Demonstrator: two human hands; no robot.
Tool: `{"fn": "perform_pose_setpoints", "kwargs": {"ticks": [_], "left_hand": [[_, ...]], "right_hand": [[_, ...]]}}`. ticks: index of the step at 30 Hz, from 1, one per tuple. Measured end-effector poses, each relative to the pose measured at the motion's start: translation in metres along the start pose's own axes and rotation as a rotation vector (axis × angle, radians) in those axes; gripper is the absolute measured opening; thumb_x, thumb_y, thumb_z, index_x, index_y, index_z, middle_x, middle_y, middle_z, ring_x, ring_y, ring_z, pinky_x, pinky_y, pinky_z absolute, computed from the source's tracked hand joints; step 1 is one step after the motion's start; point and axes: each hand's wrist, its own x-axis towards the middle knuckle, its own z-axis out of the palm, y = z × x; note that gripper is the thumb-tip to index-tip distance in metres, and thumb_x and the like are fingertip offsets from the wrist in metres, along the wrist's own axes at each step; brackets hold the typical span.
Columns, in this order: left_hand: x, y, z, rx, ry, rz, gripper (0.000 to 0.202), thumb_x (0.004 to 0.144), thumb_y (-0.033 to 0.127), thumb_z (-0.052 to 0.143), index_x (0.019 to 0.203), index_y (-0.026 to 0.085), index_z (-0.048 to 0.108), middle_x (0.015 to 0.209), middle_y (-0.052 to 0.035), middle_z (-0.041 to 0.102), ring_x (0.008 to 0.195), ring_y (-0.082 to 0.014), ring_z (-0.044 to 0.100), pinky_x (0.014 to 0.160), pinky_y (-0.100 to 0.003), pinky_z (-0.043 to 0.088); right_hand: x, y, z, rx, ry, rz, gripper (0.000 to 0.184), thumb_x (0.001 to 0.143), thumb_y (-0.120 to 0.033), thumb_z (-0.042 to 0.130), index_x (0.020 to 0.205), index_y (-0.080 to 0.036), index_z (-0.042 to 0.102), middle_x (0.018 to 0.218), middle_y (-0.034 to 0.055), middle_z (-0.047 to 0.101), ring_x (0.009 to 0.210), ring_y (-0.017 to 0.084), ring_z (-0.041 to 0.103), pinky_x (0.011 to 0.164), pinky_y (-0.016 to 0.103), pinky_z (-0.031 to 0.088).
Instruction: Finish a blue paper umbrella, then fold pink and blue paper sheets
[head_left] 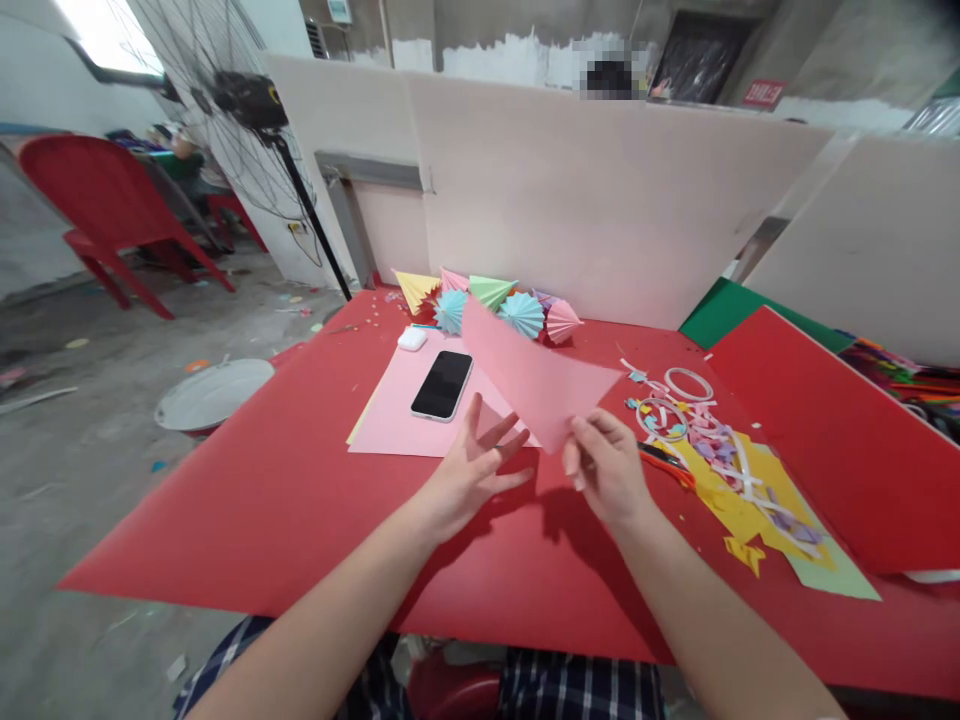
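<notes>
My right hand (606,462) pinches the near corner of a pink paper sheet (536,375) and holds it up above the red table (300,500). My left hand (472,470) hovers just left of the sheet with its fingers spread, holding nothing. Under and behind the raised sheet lies a stack of pink and yellow paper (397,410) with a black phone (442,385) on it. Folded paper fans (499,300) in yellow, pink, green and blue lie at the table's far edge.
Paper scraps, white tape rings (688,384) and orange scissors (664,462) litter the right side on yellow paper. A white earbud case (412,339) sits near the phone. Beige boards wall the back. A white basin (214,393), fan stand and red chairs stand left.
</notes>
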Motion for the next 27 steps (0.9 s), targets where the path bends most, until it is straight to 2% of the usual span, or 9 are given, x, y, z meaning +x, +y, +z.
{"fn": "perform_pose_setpoints", "kwargs": {"ticks": [2, 4, 8, 11, 14, 17, 21, 23, 27], "left_hand": [[-0.001, 0.0, -0.004, 0.023, 0.033, 0.025, 0.086, 0.067, 0.057, 0.068, 0.137, 0.04, 0.02, 0.143, -0.0095, 0.034, 0.125, -0.0302, 0.04, 0.087, -0.046, 0.047], [-0.001, 0.0, -0.007, 0.027, 0.056, 0.029, 0.073, 0.068, 0.063, 0.062, 0.129, 0.032, 0.037, 0.138, -0.0109, 0.041, 0.118, -0.0309, 0.047, 0.084, -0.045, 0.048], [0.002, 0.0, -0.011, -0.011, 0.111, 0.018, 0.066, 0.062, 0.066, 0.065, 0.105, 0.016, 0.057, 0.12, -0.0154, 0.055, 0.108, -0.0316, 0.054, 0.083, -0.042, 0.048], [0.004, -0.003, -0.014, -0.03, 0.214, 0.041, 0.058, 0.057, 0.057, 0.074, 0.093, 0.014, 0.06, 0.103, -0.0139, 0.064, 0.1, -0.0307, 0.058, 0.083, -0.042, 0.048], [0.005, -0.005, -0.013, -0.012, 0.326, 0.088, 0.049, 0.059, 0.046, 0.077, 0.092, 0.014, 0.06, 0.097, -0.0112, 0.065, 0.095, -0.0282, 0.06, 0.083, -0.041, 0.048], [0.006, -0.003, -0.008, 0.026, 0.445, 0.124, 0.043, 0.06, 0.035, 0.077, 0.094, 0.015, 0.059, 0.093, -0.0074, 0.066, 0.087, -0.0226, 0.062, 0.08, -0.036, 0.049], [0.007, 0.003, -0.004, 0.056, 0.531, 0.172, 0.04, 0.061, 0.03, 0.076, 0.093, 0.014, 0.059, 0.089, -0.0061, 0.066, 0.08, -0.0197, 0.063, 0.073, -0.033, 0.05], [0.007, 0.006, -0.005, 0.069, 0.547, 0.19, 0.044, 0.063, 0.03, 0.076, 0.1, 0.014, 0.058, 0.093, -0.0076, 0.066, 0.082, -0.0213, 0.063, 0.074, -0.034, 0.051], [0.006, 0.007, -0.009, 0.129, 0.575, 0.194, 0.059, 0.064, 0.03, 0.076, 0.116, 0.017, 0.052, 0.102, -0.0085, 0.066, 0.088, -0.023, 0.063, 0.076, -0.036, 0.052]], "right_hand": [[-0.001, 0.016, 0.008, 0.019, -0.088, 0.096, 0.028, 0.071, -0.044, 0.066, 0.067, -0.02, 0.052, 0.037, -0.0059, 0.054, 0.025, 0.005, 0.037, 0.028, 0.017, 0.024], [-0.002, 0.029, 0.01, 0.039, -0.144, 0.172, 0.028, 0.069, -0.044, 0.067, 0.066, -0.019, 0.054, 0.037, -0.0052, 0.055, 0.025, 0.005, 0.037, 0.029, 0.017, 0.025], [-0.006, 0.051, 0.01, 0.101, -0.195, 0.315, 0.033, 0.068, -0.043, 0.068, 0.059, -0.017, 0.051, 0.037, -0.004, 0.054, 0.026, 0.004, 0.037, 0.029, 0.016, 0.023], [-0.008, 0.064, 0.011, 0.109, -0.22, 0.399, 0.035, 0.069, -0.043, 0.068, 0.055, -0.017, 0.049, 0.038, -0.0031, 0.055, 0.026, 0.004, 0.039, 0.03, 0.015, 0.026], [-0.01, 0.072, 0.013, 0.077, -0.281, 0.441, 0.036, 0.07, -0.044, 0.068, 0.054, -0.016, 0.051, 0.04, -0.0015, 0.057, 0.028, 0.005, 0.041, 0.03, 0.016, 0.03], [-0.01, 0.075, 0.014, 0.026, -0.335, 0.445, 0.04, 0.072, -0.046, 0.065, 0.051, -0.014, 0.054, 0.042, 0.0, 0.058, 0.029, 0.006, 0.042, 0.03, 0.017, 0.033], [-0.01, 0.071, 0.013, -0.07, -0.378, 0.392, 0.047, 0.075, -0.051, 0.059, 0.048, -0.013, 0.058, 0.041, 0.001, 0.055, 0.031, 0.006, 0.043, 0.032, 0.019, 0.037], [-0.008, 0.067, 0.01, -0.132, -0.328, 0.342, 0.048, 0.075, -0.054, 0.057, 0.048, -0.014, 0.057, 0.039, -0.0005, 0.051, 0.031, 0.008, 0.044, 0.031, 0.02, 0.037], [0.002, 0.055, 0.0, -0.224, -0.023, 0.141, 0.037, 0.073, -0.05, 0.06, 0.058, -0.017, 0.057, 0.042, -0.0046, 0.049, 0.034, 0.007, 0.044, 0.033, 0.019, 0.037]]}}
